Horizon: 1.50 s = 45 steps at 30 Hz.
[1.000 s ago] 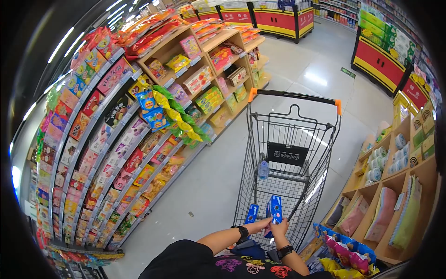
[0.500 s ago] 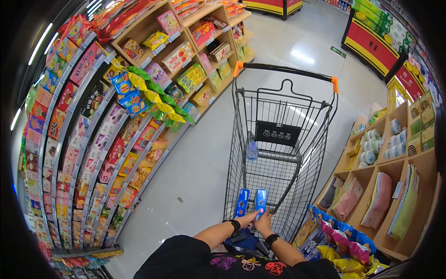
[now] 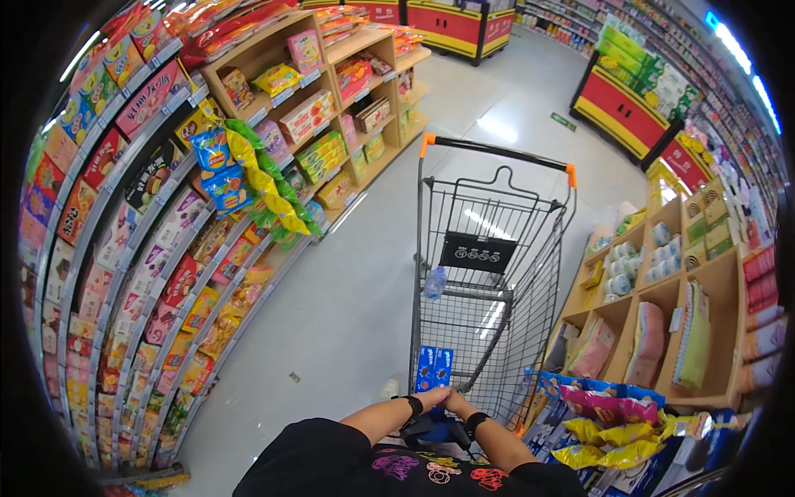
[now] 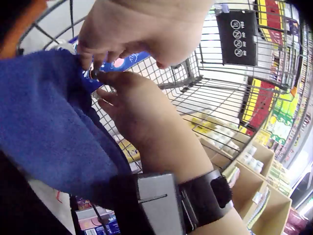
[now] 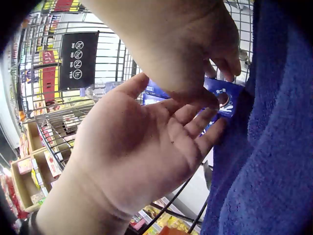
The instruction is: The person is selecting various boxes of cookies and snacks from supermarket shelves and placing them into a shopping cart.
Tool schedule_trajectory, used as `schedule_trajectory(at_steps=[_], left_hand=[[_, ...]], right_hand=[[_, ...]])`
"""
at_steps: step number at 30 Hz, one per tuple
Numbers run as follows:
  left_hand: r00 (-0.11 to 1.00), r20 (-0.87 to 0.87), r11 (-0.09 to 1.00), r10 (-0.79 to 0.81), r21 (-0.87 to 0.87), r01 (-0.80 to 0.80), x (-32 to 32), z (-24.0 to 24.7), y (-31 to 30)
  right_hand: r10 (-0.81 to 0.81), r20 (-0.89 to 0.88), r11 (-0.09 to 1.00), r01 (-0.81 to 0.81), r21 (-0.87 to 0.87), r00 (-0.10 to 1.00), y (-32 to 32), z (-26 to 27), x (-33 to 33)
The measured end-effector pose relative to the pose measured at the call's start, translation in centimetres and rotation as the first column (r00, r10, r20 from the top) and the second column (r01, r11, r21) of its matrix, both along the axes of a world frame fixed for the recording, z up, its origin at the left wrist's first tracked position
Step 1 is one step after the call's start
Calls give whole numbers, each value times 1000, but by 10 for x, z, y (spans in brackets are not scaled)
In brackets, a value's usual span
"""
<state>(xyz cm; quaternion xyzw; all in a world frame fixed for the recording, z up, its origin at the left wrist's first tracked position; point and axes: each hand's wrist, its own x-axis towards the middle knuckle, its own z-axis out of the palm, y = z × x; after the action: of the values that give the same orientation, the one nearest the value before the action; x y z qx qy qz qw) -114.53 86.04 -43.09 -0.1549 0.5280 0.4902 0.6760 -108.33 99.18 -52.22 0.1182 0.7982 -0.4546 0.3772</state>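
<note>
Two blue boxes, each with a cookie picture, stand side by side at the cart's near end in the head view: a left box and a right box. Both hands meet at their near ends. In the right wrist view, the right hand pinches a blue cookie box by its end, thumb on one side and fingers over the other. The left hand lies close beside it, palm showing, thumb straight and fingers loosely bent with their tips at the box. Other box edges are hidden behind the hands.
The wire shopping cart holds a clear bottle. Snack shelves curve along the left. Wooden cubbies with folded towels stand right, with bagged snacks in front. Blue cloth hangs close to the hands.
The box in the hands has been lowered and moved left, against the other blue box. The hands have come down and closer together, and the head view has shifted.
</note>
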Motion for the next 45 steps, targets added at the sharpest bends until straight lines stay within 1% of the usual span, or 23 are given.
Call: schedule_trajectory(at_steps=[2,3,5,6,7,8,9,12,14,16,18,20,23,26,29,31,32,34,36,37,40,44,45], left_hand=[[994,-33,993,-107,-54,106,-3,6,-8],[993,-85,996,-83,35,86,-3,12,-20],[975,-177,957,-132,235,173,-14,35,-50],[985,-113,957,-131,244,156,-15,20,-40],[990,-48,958,-131,250,139,-15,5,-28],[996,86,995,-25,97,17,-16,-35,-19],[974,-124,981,-190,-51,186,-23,0,-17],[941,-290,983,-172,15,184,-39,55,-3],[913,-363,975,-185,46,216,-38,98,32],[882,-442,956,-164,150,253,-32,118,62],[832,-535,913,-150,248,324,-17,148,92],[760,-627,856,-170,288,429,11,199,120],[660,-735,708,-153,384,592,66,266,159],[689,-714,568,-121,520,638,129,306,196],[655,-744,347,-129,585,733,197,357,206],[590,-808,151,6,584,798,234,365,221],[560,-824,49,82,565,824,250,371,229],[403,-872,25,279,426,904,275,403,232],[266,-827,-12,496,299,954,298,431,237],[249,-810,-26,531,278,960,310,440,240],[235,-684,-86,690,245,966,347,450,250],[254,-607,-153,753,214,965,384,458,271],[226,-609,-120,760,210,970,392,459,276]], right_hand=[[57,-2,988,-56,144,998,1,22,-5],[60,0,975,-59,216,998,2,35,-8],[-108,-165,980,133,150,980,-3,59,-11],[-251,-260,949,290,123,932,2,78,-6],[-282,-331,933,338,123,900,6,104,-5],[-317,-404,913,392,115,858,5,135,-5],[-384,-434,880,465,95,815,7,163,-3],[-497,-594,794,608,-17,633,17,258,28],[-519,-668,714,700,5,534,28,293,60],[-530,-759,586,810,-7,377,40,319,104],[-393,-859,437,889,139,327,57,326,149],[-446,-869,318,946,69,213,61,366,194],[-232,-958,13,985,171,170,68,413,263],[47,-981,-249,954,169,187,69,469,334],[233,-944,-474,875,99,233,66,512,389],[342,-910,-623,781,-31,237,57,533,421],[336,-895,-687,726,-19,294,54,545,437],[304,-863,-803,595,-5,403,49,559,468],[174,-883,-853,514,85,435,51,558,492],[126,-885,-863,490,125,448,52,557,500],[40,-889,-864,463,199,456,58,550,513],[48,-890,-856,478,196,453,57,547,515],[51,-894,-856,480,190,444,57,546,514]])
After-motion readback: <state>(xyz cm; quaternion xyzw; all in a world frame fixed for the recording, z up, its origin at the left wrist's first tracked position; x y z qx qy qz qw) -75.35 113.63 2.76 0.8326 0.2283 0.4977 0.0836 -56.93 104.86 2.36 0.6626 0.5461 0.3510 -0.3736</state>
